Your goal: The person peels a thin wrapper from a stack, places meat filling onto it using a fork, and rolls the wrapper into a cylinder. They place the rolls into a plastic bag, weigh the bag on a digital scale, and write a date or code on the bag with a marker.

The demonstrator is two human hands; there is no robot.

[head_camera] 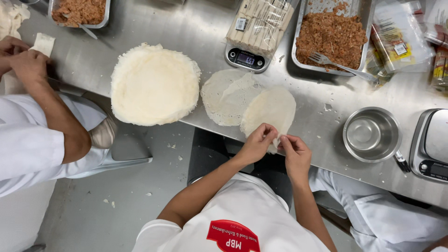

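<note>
Both my hands pinch the near edge of a thin, pale round wrapper [270, 108] that lies on the steel table's [186, 28] front edge. My left hand [258, 142] grips the edge from the left. My right hand [295, 150] holds it just beside, and the fingertips of the two hands almost touch. A small flap of the wrapper is lifted between them. A second thin wrapper [226, 95] lies flat to the left, partly under the first. Further left sits a thick stack of wrappers [154, 84].
A metal tray of brown minced filling [332, 33] with a fork [326, 60] stands at the back. A small scale [246, 58] carries a packet of wrappers. A steel bowl [372, 134] and another scale [431, 144] are at right. A co-worker's hands [23, 58] work at left.
</note>
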